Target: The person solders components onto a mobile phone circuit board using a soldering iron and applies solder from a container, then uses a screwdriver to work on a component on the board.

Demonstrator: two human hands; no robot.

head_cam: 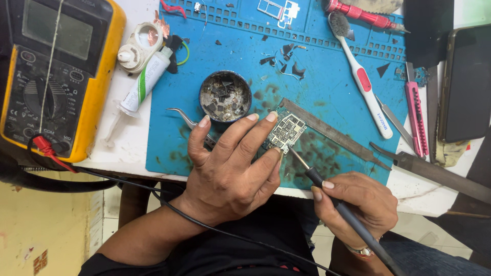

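Dead center of the frame, a small circuit board (286, 132) sits on the blue mat (337, 87), pinned under the left hand (230, 171) fingertips. Right hand (353, 204), lower right, is closed around a soldering iron (327, 191), tip touching the board's lower edge. Just above-left sits 1 round tin (225, 96) of scraps.

A grey blank screen (57, 29) is seen on the yellow multimeter (97, 87), far left; a white-green labelled tube (147, 79) is laid beside it.
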